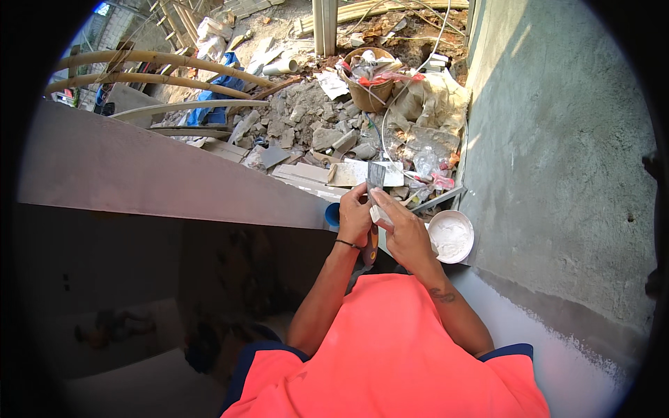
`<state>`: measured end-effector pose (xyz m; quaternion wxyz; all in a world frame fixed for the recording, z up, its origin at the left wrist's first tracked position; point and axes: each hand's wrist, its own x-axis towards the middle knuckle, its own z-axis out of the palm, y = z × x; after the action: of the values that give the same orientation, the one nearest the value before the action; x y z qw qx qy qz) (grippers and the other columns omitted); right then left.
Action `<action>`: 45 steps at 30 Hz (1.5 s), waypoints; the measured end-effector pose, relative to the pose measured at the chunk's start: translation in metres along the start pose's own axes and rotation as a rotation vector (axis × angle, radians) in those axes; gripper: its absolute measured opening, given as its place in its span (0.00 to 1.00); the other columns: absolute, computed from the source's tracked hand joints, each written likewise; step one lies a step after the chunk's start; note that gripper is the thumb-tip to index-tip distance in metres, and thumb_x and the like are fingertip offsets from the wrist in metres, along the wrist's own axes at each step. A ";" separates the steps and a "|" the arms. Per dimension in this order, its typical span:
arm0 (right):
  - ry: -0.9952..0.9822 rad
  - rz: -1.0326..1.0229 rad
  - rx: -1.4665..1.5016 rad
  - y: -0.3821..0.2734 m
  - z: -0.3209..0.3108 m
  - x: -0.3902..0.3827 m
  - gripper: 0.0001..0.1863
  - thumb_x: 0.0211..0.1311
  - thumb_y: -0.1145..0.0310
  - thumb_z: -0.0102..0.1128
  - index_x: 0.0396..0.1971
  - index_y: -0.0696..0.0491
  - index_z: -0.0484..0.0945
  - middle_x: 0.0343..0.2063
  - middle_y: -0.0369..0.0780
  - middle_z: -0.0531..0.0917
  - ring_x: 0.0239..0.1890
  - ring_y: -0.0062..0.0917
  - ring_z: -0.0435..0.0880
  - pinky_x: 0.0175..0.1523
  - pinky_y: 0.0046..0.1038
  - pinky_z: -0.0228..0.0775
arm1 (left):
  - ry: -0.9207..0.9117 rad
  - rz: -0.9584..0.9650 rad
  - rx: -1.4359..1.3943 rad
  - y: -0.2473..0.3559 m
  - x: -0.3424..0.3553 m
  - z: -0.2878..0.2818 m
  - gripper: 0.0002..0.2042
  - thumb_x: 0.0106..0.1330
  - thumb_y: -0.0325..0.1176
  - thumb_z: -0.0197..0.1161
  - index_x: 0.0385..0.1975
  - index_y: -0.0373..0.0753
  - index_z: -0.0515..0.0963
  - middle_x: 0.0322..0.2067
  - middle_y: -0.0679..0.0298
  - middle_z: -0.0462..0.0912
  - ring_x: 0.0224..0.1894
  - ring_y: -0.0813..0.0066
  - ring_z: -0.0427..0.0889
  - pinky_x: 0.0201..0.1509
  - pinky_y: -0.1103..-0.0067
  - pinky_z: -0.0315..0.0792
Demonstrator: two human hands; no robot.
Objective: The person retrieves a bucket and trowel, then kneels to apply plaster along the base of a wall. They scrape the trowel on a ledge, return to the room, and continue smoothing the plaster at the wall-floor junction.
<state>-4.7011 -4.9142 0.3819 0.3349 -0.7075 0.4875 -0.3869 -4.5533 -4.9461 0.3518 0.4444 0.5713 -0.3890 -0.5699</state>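
Note:
Both my hands come together in front of my chest. My left hand [354,217] is closed around a putty knife [376,174]; its flat grey blade points away from me, and its dark handle with orange marks shows below the fingers. Pinched in my right hand [410,240] is a small whitish flat block [381,217], whose exact kind I cannot make out. The right fingertips rest against the blade. Just right of that hand stands a round white tub [471,240] with white paste [450,235] in it.
A low wall [174,184] runs along the left, and a grey plastered wall [557,153] rises at the right. Beyond lie rubble [300,118], a bucket of debris [373,94] and bent bamboo poles [167,63]. A blue round object [332,214] sits beside my left hand.

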 end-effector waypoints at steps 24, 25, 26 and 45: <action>-0.015 0.065 0.037 -0.004 0.010 0.029 0.34 0.55 0.86 0.51 0.66 0.55 0.73 0.63 0.49 0.77 0.62 0.45 0.78 0.66 0.39 0.72 | 0.076 0.239 0.080 0.006 0.016 0.000 0.06 0.67 0.23 0.62 0.40 0.30 0.82 0.27 0.67 0.82 0.26 0.86 0.74 0.28 0.82 0.69; 0.067 0.033 0.064 -0.004 0.012 0.030 0.35 0.54 0.86 0.52 0.66 0.54 0.73 0.64 0.48 0.77 0.62 0.44 0.78 0.65 0.39 0.72 | 0.056 0.146 0.108 0.006 0.017 -0.002 0.06 0.67 0.24 0.62 0.40 0.31 0.82 0.29 0.67 0.82 0.29 0.85 0.76 0.31 0.81 0.71; 0.152 0.043 0.086 -0.005 0.012 0.028 0.36 0.54 0.86 0.53 0.67 0.52 0.72 0.64 0.47 0.76 0.62 0.43 0.78 0.65 0.39 0.72 | 0.044 0.039 0.135 0.006 0.017 -0.005 0.06 0.68 0.24 0.62 0.40 0.31 0.83 0.31 0.67 0.83 0.32 0.85 0.77 0.34 0.81 0.73; -0.032 0.309 0.230 0.020 0.000 0.001 0.41 0.52 0.90 0.44 0.70 0.52 0.68 0.66 0.49 0.75 0.70 0.41 0.72 0.69 0.35 0.68 | -0.416 -0.570 -0.802 -0.004 -0.102 -0.050 0.39 0.67 0.18 0.61 0.76 0.41 0.50 0.60 0.48 0.74 0.51 0.61 0.85 0.54 0.69 0.84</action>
<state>-4.7092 -4.9211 0.3649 0.4770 -0.5872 0.5375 -0.3726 -4.5087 -4.8448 0.3773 0.3691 0.3144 -0.0500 -0.8731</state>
